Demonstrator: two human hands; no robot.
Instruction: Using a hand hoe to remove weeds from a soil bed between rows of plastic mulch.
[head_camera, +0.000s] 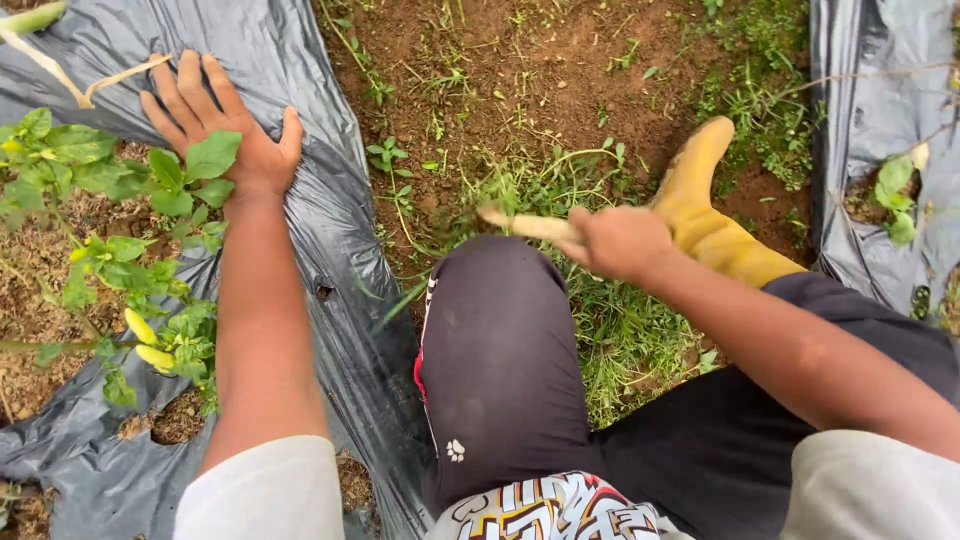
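On plastic mulch (300, 60), flat left hand (215, 125)

Pale short sleeves (265, 490), dark trousers (500, 370) with small paw print, yellow rubber boot (705, 210)

head view | looks steeply down from above | close over arms and knees | single view
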